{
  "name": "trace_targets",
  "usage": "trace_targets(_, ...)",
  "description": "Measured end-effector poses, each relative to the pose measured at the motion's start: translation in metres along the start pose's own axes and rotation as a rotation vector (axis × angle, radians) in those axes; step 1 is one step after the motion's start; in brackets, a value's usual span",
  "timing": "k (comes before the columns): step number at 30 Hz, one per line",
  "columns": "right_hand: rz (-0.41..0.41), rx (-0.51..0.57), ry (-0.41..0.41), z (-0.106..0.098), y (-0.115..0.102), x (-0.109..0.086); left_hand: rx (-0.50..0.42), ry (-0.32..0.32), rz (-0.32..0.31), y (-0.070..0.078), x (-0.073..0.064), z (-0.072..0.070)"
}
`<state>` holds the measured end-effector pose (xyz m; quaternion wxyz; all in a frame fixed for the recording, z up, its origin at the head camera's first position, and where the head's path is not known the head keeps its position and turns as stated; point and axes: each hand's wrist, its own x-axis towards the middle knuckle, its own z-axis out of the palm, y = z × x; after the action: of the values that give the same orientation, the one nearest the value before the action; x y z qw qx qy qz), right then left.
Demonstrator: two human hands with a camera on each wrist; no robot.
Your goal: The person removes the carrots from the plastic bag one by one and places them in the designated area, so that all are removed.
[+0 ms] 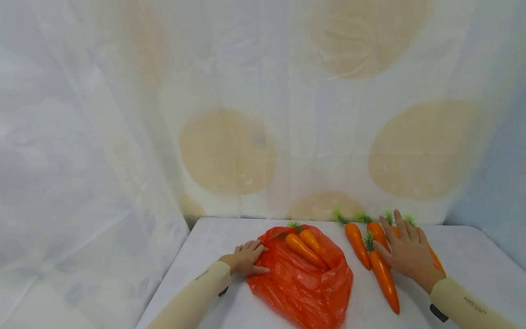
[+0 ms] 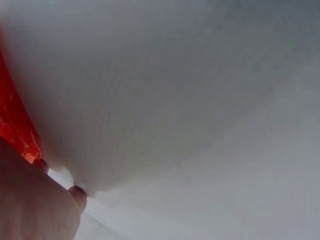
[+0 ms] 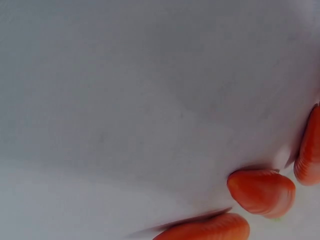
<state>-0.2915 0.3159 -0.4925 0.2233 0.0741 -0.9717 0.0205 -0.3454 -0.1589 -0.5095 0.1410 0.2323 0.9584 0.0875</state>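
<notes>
A red plastic bag [image 1: 300,288] lies on the table with its mouth spread, and two orange toy carrots [image 1: 305,250] rest in the opening. My left hand [image 1: 248,260] touches the bag's left side, thumb and fingers apart; the left wrist view catches the bag's edge [image 2: 17,120] beyond the fingers. Over a group of carrots on the right, my right hand [image 1: 407,251] is spread flat, partly covering them. Nearest its thumb is a carrot [image 1: 385,281] pointing toward me. Another carrot [image 1: 357,244] lies to its left. Carrots [image 3: 262,192] also show in the right wrist view.
The white table [image 1: 222,228] ends at a pale curtain [image 1: 287,114] with tan circles along the back. More pale sheeting [image 1: 82,183] hangs on the left, and a bluish side [image 1: 501,183] closes off the right. Green leafy tops of the carrots point toward the back.
</notes>
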Motion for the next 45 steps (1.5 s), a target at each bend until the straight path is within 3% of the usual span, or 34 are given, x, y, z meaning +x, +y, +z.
trace_targets(18,0.020,0.046,0.003,0.000,-0.008,-0.020,-0.001,-0.026,0.024,-0.003,-0.005,0.011)
trace_targets(23,-0.006,0.052,0.044,-0.001,-0.013,-0.011,0.014,-0.014,0.006,-0.005,-0.005,0.005)
trace_targets(27,-0.011,0.055,0.032,-0.005,-0.022,-0.002,0.018,-0.009,0.001,-0.006,-0.004,0.003)
trace_targets(33,-0.024,0.063,0.013,-0.008,-0.029,0.010,0.009,-0.017,0.005,0.005,-0.006,-0.005)
trace_targets(39,-0.055,0.068,-0.013,-0.018,-0.049,0.022,0.016,-0.023,-0.005,0.004,-0.003,-0.006)
trace_targets(45,-0.094,0.079,-0.002,-0.010,-0.068,0.032,0.012,-0.021,-0.005,0.000,0.000,-0.004)
